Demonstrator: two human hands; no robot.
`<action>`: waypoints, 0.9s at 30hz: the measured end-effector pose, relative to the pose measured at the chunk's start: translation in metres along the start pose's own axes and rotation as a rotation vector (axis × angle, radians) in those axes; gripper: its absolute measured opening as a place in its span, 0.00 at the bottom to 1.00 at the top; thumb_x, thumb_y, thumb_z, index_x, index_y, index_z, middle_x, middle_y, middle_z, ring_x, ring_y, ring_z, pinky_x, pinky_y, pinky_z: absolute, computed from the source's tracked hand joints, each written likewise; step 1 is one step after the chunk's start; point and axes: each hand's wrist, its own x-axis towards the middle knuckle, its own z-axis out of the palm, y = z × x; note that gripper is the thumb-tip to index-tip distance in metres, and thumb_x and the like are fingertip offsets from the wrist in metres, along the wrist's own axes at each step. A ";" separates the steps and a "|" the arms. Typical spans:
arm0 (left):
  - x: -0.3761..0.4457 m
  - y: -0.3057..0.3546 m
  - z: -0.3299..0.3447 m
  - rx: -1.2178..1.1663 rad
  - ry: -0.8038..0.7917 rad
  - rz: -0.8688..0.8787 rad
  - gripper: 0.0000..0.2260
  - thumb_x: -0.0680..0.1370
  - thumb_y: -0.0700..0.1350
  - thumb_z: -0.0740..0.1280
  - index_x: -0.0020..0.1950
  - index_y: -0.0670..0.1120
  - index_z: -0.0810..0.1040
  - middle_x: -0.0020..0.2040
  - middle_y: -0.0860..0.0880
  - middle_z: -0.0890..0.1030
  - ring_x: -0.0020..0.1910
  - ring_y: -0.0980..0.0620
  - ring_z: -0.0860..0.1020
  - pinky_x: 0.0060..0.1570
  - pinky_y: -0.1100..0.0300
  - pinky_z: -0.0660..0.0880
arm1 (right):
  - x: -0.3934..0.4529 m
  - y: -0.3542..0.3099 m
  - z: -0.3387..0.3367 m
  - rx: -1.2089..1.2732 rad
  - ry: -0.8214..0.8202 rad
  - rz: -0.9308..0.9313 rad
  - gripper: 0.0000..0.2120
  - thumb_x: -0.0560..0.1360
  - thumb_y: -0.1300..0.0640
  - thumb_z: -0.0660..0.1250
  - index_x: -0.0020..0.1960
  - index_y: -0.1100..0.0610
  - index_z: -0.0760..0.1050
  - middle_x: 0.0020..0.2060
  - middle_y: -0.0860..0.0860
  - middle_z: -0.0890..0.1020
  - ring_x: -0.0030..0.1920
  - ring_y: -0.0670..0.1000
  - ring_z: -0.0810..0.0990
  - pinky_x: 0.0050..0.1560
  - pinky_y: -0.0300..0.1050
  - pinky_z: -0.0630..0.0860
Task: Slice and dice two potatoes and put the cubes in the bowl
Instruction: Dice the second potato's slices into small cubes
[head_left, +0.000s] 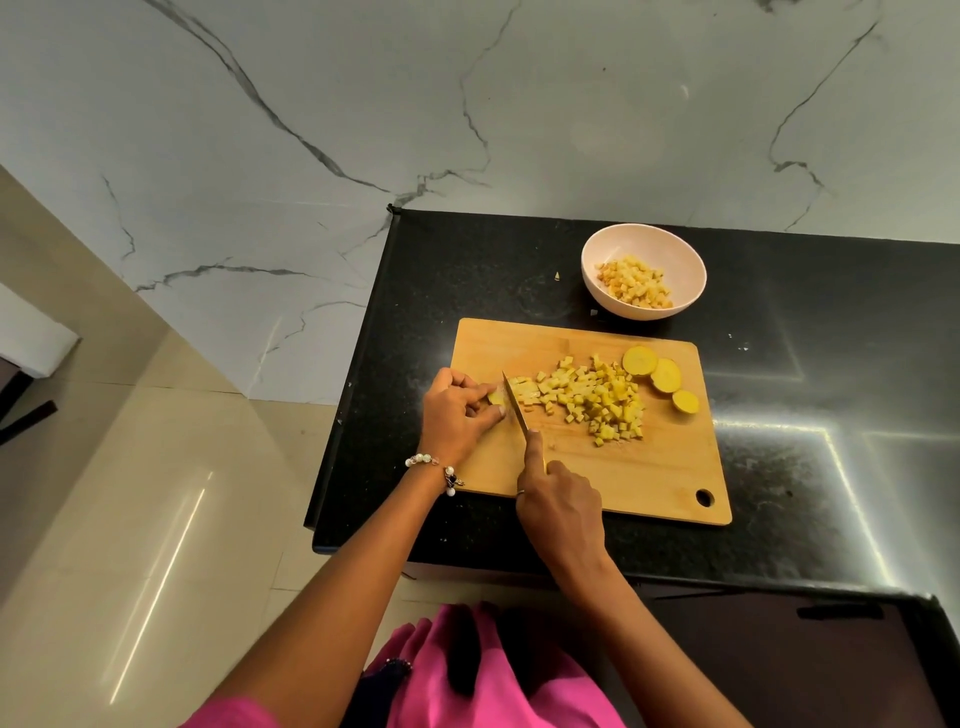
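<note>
While your left hand (457, 410) pinches a potato piece (496, 398) near the cutting board's (623, 478) left edge, your right hand (563, 506) grips the knife (515, 410), forefinger along its spine, blade down beside that piece. Cubes (597, 402) lie mid-board; three round slices (665, 376) sit near its far right corner. Just beyond the board's far edge, the bowl (643, 270) holds more cubes.

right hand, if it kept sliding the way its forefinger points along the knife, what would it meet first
Probably the potato piece pinched by the left hand. The right hand points up the knife toward it, though depth is unclear.
</note>
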 end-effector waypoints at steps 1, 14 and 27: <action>0.000 0.000 -0.001 -0.005 -0.005 0.001 0.17 0.68 0.42 0.77 0.55 0.39 0.81 0.47 0.50 0.72 0.35 0.61 0.72 0.40 0.75 0.73 | 0.001 0.002 0.000 0.038 -0.002 -0.012 0.27 0.72 0.60 0.68 0.70 0.62 0.68 0.31 0.58 0.79 0.26 0.59 0.76 0.24 0.44 0.61; -0.001 -0.005 -0.001 0.004 0.037 0.007 0.14 0.69 0.41 0.76 0.53 0.40 0.82 0.50 0.49 0.75 0.36 0.58 0.74 0.41 0.74 0.74 | 0.009 -0.003 -0.002 0.105 -0.044 -0.092 0.26 0.82 0.56 0.49 0.77 0.56 0.47 0.49 0.57 0.79 0.44 0.59 0.78 0.35 0.46 0.64; -0.003 -0.006 0.008 0.025 0.082 0.053 0.12 0.68 0.38 0.75 0.50 0.39 0.83 0.47 0.46 0.75 0.34 0.59 0.72 0.38 0.74 0.72 | -0.012 0.006 0.008 -0.012 -0.063 -0.071 0.32 0.58 0.60 0.79 0.61 0.62 0.78 0.23 0.54 0.74 0.17 0.54 0.70 0.20 0.40 0.53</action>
